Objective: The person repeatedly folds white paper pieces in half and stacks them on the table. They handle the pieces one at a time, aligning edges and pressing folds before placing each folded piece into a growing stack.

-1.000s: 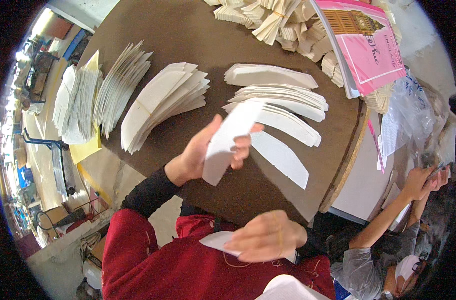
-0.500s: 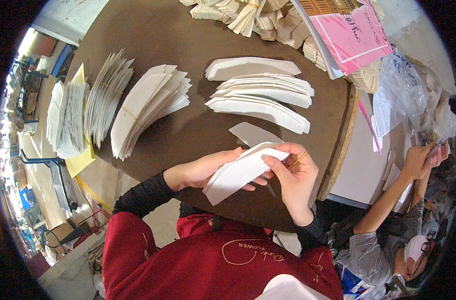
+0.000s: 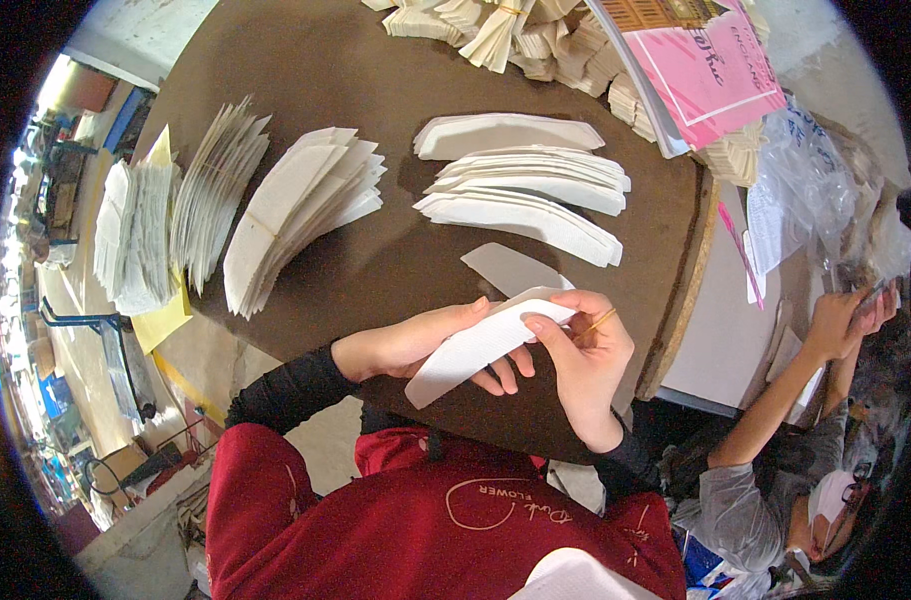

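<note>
While the left hand (image 3: 403, 343) supported some curved white pieces (image 3: 467, 350) from beneath, its thumb lying along their far edge and its fingers showing past the near one, the right hand (image 3: 590, 365) pinched their upper right end, thumb pressed on the face. Both hands were closed on the pieces, over the near part of a brown tabletop (image 3: 375, 270); how many were held could not be told. A yellowish band (image 3: 600, 322) showed at the right fingers. Just beyond, a single white piece (image 3: 505, 265) lay on the tabletop, partly hidden by the held ones. Farther back were three white stacks (image 3: 530, 180), one behind another. At left were a fanned, banded stack (image 3: 295, 205) and two bundles (image 3: 215, 195), the outermost beside a yellow sheet (image 3: 160, 325). A pink-covered booklet (image 3: 710, 85) lay at upper right.
</note>
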{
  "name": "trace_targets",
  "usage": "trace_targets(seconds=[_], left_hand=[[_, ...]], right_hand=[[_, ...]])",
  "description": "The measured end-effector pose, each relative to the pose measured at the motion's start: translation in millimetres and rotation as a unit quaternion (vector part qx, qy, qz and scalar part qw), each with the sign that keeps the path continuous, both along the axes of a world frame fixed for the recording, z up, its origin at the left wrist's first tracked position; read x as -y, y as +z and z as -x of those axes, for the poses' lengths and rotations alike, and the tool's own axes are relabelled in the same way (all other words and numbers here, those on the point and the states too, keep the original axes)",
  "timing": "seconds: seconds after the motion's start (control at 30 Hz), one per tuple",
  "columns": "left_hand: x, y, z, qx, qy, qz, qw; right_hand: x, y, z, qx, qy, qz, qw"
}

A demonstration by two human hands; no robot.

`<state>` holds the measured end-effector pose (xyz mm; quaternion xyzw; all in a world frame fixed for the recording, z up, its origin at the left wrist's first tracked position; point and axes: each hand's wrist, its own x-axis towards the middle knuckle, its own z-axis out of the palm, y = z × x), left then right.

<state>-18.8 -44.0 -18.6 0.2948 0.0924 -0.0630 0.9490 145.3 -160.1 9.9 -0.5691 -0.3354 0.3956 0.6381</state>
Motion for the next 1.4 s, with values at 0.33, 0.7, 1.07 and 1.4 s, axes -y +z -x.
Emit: trace_targets(seconds=[0.33,0.7,1.07,1.4], left_hand=[[1.0,1.1,3.4,0.029,0.007,-0.014,0.999],[-5.2,4.9,10.1,-0.075,-0.027,-0.033,0.996],[-29.2,22.4,19.5,-0.035,0.053,-0.187,0.98],[-18.8,8.4,16.0,-0.076,0.187,-0.366,0.908]], right_hand=[[-1.4,-2.4,-2.8,0.215,-0.037,0.021,0.976],[-9.4,-2.2,-12.2,0.356,0.094,-0.043,0.929],[23.3,-8.0,-26.8,0.238,-0.107,0.026,0.965],[51.6,-31.0,-29.6,0.16,-0.002,0.11,0.981]])
